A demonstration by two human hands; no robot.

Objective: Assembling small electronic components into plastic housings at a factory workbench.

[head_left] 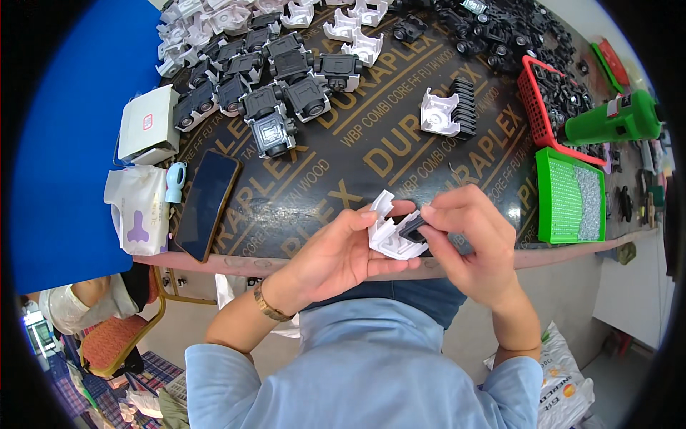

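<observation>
Over the table's near edge, my left hand [341, 247] holds a white plastic toy car body [394, 242], with the thumb on its upper left side and the fingers beneath. My right hand [468, 239] pinches a small black plastic part [412, 227] between thumb and fingertips, against the right side of the white body. Part of the black piece is hidden by my fingers. Farther off, another white car body [438, 114] lies beside a row of black plastic parts [465, 109].
Several black-and-white toy cars [286, 93] and white bodies [207, 25] crowd the far left. A phone [207, 204], tissue pack [139, 207] and white box [148, 125] lie left. At right are a red basket [537, 107], green tray [547, 204] and green bottle [614, 118].
</observation>
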